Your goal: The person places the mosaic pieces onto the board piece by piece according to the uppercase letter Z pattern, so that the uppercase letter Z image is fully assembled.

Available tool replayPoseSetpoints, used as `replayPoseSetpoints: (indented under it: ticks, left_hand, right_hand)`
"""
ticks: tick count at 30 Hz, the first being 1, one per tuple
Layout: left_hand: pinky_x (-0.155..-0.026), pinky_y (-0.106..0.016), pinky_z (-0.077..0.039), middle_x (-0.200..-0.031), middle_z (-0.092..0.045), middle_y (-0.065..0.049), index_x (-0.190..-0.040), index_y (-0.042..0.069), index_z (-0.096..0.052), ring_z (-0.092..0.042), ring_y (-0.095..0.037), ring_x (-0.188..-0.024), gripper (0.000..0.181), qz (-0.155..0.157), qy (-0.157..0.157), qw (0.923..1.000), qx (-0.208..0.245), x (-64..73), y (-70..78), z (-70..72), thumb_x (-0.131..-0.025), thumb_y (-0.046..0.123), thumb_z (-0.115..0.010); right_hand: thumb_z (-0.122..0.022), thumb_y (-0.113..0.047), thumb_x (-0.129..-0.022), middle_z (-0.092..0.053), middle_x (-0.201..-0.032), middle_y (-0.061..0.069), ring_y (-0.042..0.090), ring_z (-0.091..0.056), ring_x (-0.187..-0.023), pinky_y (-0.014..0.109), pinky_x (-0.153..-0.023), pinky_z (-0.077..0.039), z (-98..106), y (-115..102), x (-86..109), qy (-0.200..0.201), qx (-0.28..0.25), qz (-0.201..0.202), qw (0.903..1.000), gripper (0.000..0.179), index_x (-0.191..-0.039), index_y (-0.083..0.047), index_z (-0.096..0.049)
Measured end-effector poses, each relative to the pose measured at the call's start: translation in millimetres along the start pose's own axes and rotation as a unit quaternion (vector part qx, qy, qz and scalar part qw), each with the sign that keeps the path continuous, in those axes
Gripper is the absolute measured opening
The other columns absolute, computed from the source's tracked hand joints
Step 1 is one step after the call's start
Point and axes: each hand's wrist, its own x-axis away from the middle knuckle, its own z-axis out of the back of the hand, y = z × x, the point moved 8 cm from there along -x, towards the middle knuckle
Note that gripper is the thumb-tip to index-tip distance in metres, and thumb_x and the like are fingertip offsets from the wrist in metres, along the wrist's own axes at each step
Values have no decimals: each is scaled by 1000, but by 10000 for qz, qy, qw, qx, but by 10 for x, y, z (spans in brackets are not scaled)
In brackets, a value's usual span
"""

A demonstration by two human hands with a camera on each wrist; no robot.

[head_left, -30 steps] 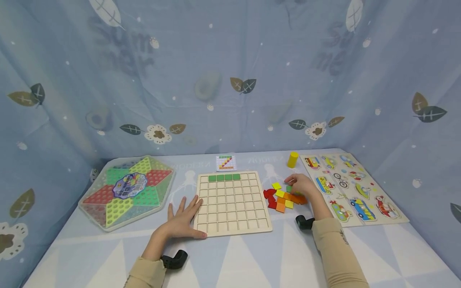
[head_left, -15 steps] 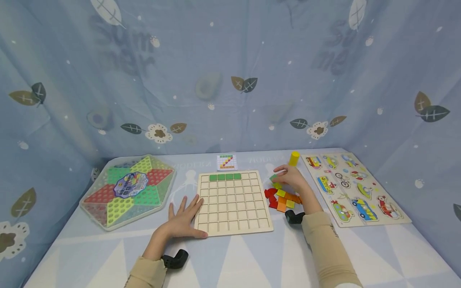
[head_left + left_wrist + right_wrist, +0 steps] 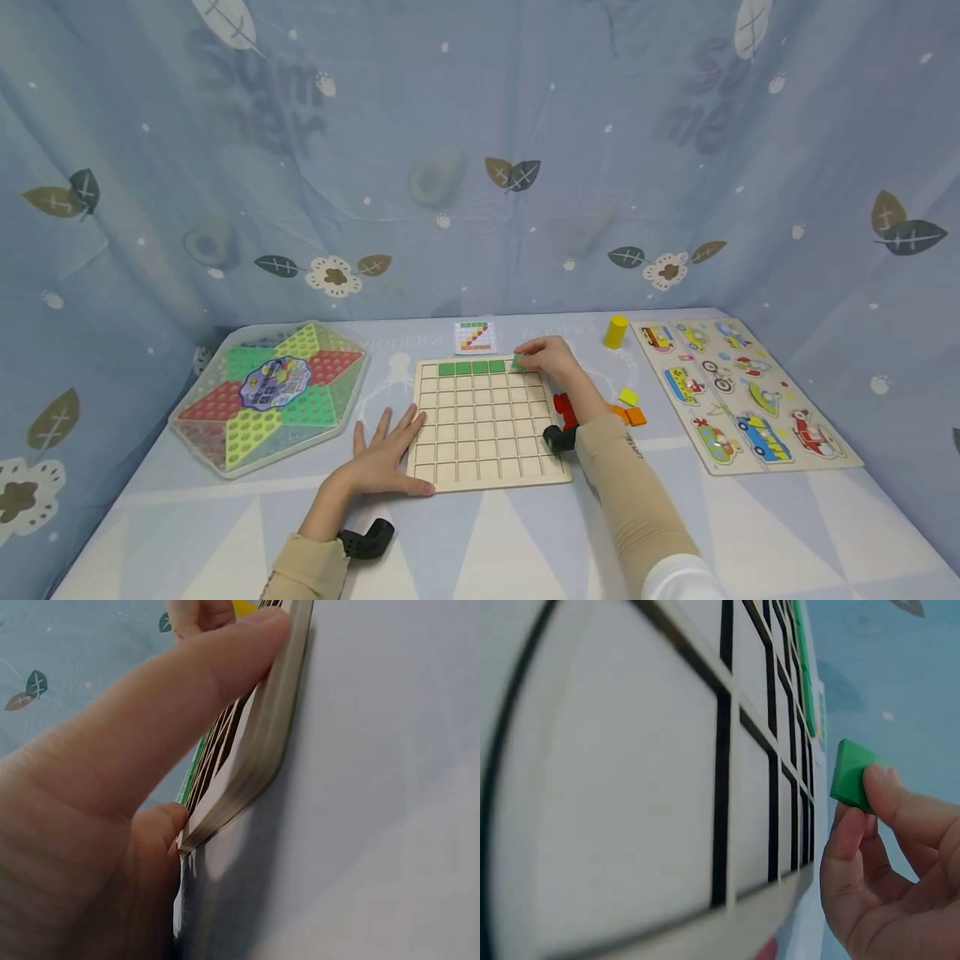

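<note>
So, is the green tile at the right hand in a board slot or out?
Out: the right wrist view shows the green tile pinched in the right hand, clear of the slotted board.

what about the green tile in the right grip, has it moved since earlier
Yes: the green tile moved left, from beside the wooden grid board to near its top right corner.

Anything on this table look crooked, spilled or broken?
Nothing looks spilled or broken. Four green square tiles sit straight in the pale wooden grid board; only the small red pieces, orange pieces and yellow square tile look messy, lying askew beside it.
</note>
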Motion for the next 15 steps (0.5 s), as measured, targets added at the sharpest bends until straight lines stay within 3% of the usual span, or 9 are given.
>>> replayPoseSetpoints:
  ticks: [6,10,15]
  left_hand:
    - [-98,-66,16,-156,-5,-8,-149,12,-18,8,-43,-138,114,-9,13,10000,39,-10,10,9,-63,62,-73]
    - [-98,-66,17,-156,-5,-9,-149,12,-17,8,-43,-138,114,1,-12,10000,36,3,11,10,-63,62,-73]
    - [-98,-66,17,-156,-5,-9,-149,11,-18,8,-43,-138,113,6,-17,10000,18,16,22,19,-64,62,-73]
  right_hand:
    - [-59,-1,-87,-60,-107,16,23,-61,-86,31,-73,-51,-114,-56,-108,140,529,91,9985,19,-104,1,-68]
    - [-61,-2,-87,-64,-105,15,23,-61,-83,30,-71,-51,-163,-79,-137,81,1191,116,9928,16,-100,-1,-70]
    - [-62,-2,-86,-63,-102,15,27,-59,-93,35,-76,-50,-177,-132,-116,23,1895,215,9817,17,-100,-4,-71]
